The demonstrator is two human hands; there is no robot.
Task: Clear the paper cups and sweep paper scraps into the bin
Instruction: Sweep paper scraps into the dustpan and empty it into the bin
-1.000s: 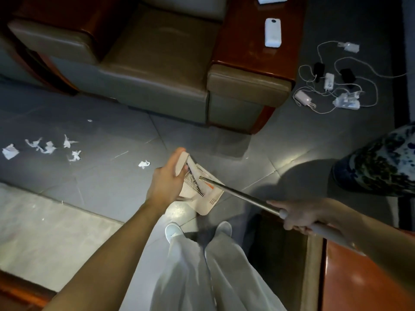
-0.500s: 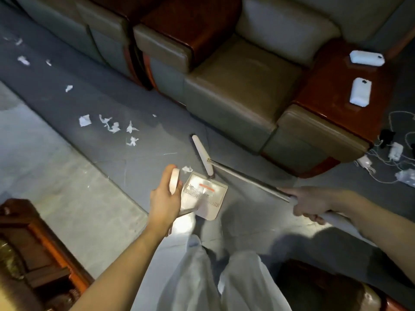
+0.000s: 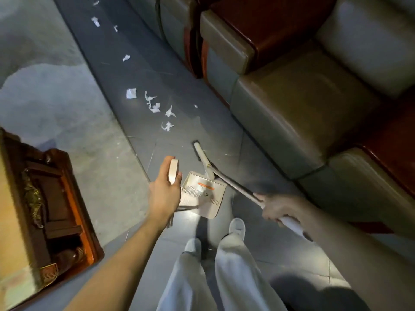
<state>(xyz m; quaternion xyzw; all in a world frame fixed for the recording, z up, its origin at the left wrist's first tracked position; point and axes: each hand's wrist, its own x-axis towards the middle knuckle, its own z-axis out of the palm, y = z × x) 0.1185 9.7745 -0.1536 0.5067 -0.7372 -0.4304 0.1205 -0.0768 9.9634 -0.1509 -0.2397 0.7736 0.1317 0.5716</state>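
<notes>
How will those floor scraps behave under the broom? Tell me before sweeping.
The paper scraps look thin and crumpled, so probably very light and floppy; they may skip ahead of the broom rather than slide. On the smooth floor, the flatter piece could cling and slip under it.

White paper scraps (image 3: pixel 155 106) — beige dustpan (image 3: pixel 203 194), grey floor (image 3: pixel 139 70).

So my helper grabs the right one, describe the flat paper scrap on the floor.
Follow the dark floor strip beside the sofa, ahead of the dustpan. It is the leftmost scrap in the cluster there: flat and squarish, while its neighbours are crumpled.
</notes>
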